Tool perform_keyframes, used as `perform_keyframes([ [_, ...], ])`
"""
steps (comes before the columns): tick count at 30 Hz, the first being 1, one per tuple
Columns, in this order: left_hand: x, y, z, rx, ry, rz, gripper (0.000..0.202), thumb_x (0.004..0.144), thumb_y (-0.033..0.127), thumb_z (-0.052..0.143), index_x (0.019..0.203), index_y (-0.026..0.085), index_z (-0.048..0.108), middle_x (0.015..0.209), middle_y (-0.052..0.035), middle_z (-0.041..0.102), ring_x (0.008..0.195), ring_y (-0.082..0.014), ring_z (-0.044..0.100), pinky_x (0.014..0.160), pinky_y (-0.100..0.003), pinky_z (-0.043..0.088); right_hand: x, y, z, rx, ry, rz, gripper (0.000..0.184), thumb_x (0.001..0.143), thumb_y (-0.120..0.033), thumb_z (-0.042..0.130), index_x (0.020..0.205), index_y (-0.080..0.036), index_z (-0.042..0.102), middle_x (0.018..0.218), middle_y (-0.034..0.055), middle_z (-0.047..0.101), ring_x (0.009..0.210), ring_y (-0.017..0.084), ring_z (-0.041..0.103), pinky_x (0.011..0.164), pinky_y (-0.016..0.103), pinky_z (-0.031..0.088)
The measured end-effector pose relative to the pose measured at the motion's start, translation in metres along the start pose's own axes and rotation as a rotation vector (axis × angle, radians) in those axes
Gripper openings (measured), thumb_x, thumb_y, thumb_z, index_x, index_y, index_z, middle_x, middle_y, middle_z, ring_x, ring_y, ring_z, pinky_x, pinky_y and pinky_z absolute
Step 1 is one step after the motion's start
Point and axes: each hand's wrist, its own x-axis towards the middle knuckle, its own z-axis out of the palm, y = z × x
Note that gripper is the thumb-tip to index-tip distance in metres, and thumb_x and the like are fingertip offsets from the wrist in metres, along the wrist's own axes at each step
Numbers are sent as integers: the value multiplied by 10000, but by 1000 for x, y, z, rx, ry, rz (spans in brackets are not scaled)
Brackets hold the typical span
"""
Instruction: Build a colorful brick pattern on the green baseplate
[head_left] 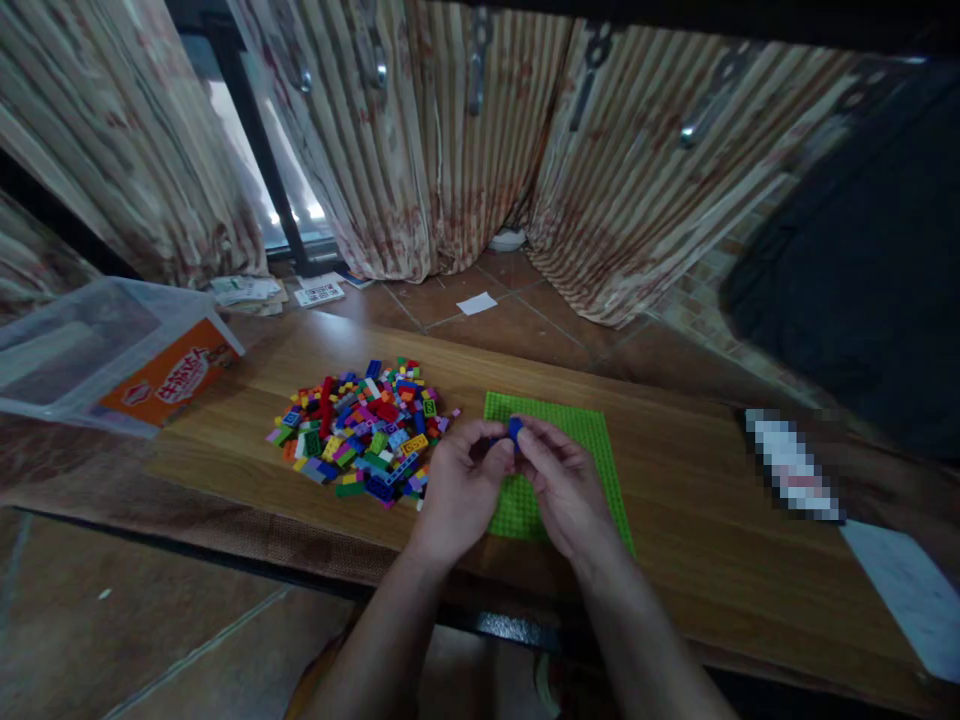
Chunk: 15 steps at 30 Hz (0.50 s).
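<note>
Over the green baseplate (555, 408), both hands meet at the fingertips around a small blue brick (515, 430). My right hand (566, 485) pinches it between thumb and fingers. My left hand (463, 490) is closed too, its fingertips by the brick's left side, where a bit of dark blue shows between finger and thumb. Whether that is a second piece or part of the same one I cannot tell. Left of the baseplate lies a loose pile of mixed coloured bricks (360, 430), close to my left hand.
A clear plastic bin (112, 300) with an orange label stands at the left end of the wooden table (690, 500). A white sheet (900, 590) lies at the right end. Behind are papers (247, 292) on the floor, striped curtains (450, 150) and a dark covered shape (862, 260).
</note>
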Motion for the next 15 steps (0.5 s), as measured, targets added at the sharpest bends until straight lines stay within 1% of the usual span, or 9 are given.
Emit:
perform_keyframes([
  [2, 1, 3, 2, -29, -35, -25, 122, 795, 252, 656, 825, 145, 707, 702, -13, 661, 639, -118, 591, 621, -225, 485, 1, -2, -5, -33, 5, -13, 230, 635, -336, 837, 815, -223, 749, 696, -26, 685, 584, 97, 576, 564, 240, 481],
  [4, 2, 6, 3, -91, -58, -75, 128, 775, 258, 681, 793, 137, 720, 659, -15, 666, 607, -115, 596, 606, -224, 494, 2, -4, -10, -21, -8, 2, 218, 643, -339, 832, 797, -209, 749, 661, -24, 676, 551, 94, 562, 549, 242, 474],
  [7, 3, 10, 4, -218, -69, -166, 167, 723, 281, 737, 787, 127, 729, 678, -33, 697, 596, -120, 620, 618, -241, 523, 3, -7, -15, 59, -66, 87, 220, 675, -367, 807, 803, -197, 749, 634, -14, 670, 524, 99, 553, 545, 255, 471],
  [9, 4, 11, 3, -279, -54, -212, 196, 701, 296, 757, 783, 120, 730, 694, -44, 708, 600, -127, 637, 641, -259, 540, 4, -8, -16, 92, -80, 137, 221, 674, -362, 805, 800, -191, 742, 648, -12, 673, 538, 100, 559, 553, 250, 465],
  [11, 6, 11, 1, -311, -17, -229, 195, 714, 297, 741, 785, 116, 729, 699, -49, 710, 613, -132, 650, 672, -273, 551, 4, -7, -16, 95, -58, 159, 213, 674, -348, 803, 790, -185, 730, 660, -16, 668, 562, 92, 560, 551, 229, 448],
  [13, 7, 11, -2, -309, 26, -215, 180, 738, 280, 713, 805, 114, 731, 716, -51, 714, 639, -134, 661, 699, -276, 553, 4, -6, -15, 97, -32, 171, 209, 683, -336, 788, 809, -186, 716, 669, -22, 662, 578, 88, 557, 542, 213, 429],
  [15, 8, 11, -4, -276, 39, -195, 168, 749, 253, 695, 837, 115, 732, 740, -52, 719, 653, -134, 664, 698, -272, 551, 3, -4, -13, 114, -40, 196, 231, 698, -342, 759, 866, -195, 699, 697, -21, 666, 598, 97, 566, 535, 215, 423],
])
